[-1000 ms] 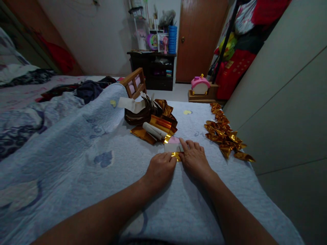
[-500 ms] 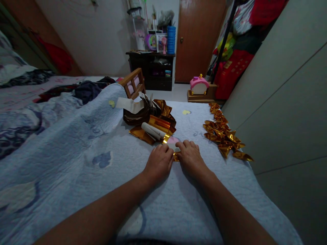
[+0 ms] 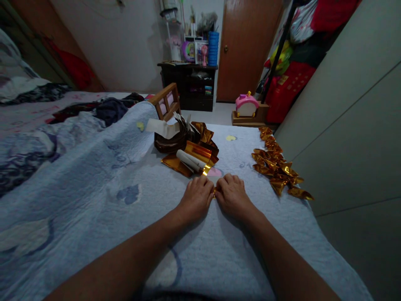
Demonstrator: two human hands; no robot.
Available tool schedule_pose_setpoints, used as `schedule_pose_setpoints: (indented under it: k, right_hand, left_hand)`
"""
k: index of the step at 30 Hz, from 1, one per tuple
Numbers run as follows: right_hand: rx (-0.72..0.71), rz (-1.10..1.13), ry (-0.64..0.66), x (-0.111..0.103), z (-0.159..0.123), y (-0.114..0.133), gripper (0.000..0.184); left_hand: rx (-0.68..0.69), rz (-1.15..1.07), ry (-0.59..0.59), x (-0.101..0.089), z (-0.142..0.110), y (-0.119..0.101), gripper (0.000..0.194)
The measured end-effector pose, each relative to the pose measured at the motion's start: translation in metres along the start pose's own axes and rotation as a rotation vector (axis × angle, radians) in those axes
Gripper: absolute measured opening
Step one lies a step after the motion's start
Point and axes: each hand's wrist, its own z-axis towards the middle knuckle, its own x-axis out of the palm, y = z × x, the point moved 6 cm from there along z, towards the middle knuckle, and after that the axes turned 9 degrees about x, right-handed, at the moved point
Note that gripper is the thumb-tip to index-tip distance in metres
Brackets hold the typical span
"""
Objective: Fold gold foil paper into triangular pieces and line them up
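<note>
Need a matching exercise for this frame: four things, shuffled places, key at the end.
Things
1. folded, shiny gold foil pieces
2. messy pile of gold foil and whitish paper sheets
3. small shiny gold foil strip
4. pink-and-white toy

Places
A. between the bare left hand and bare right hand, mostly hidden
B. off the light-blue patterned quilt, beyond its far edge
C. on the quilt, to the right of the right hand
D. on the quilt, ahead of the left hand

Pairs: 1-C, 2-D, 3-A, 4-B
</note>
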Motion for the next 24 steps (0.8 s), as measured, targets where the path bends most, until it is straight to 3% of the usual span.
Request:
schedule_pose_setpoints:
  k: [7,15,24]
  right_hand:
    - [0.017,0.029,0.010,-0.004,0.000,-0.005,0.022]
    - [0.074,0.035,0.007,-0.003,0.002,-0.034,0.060]
    - [0.111,0.055,0.097,0.001,0.007,-0.055,0.073]
  left_hand:
    - [0.023,-0.010,0.014,0.002,-0.001,0.002,0.012]
    - [0.035,-0.034,-0.002,0.003,-0.001,0.004,0.012]
    - [0.039,-0.069,0.013,0.000,-0.001,0.006,0.014]
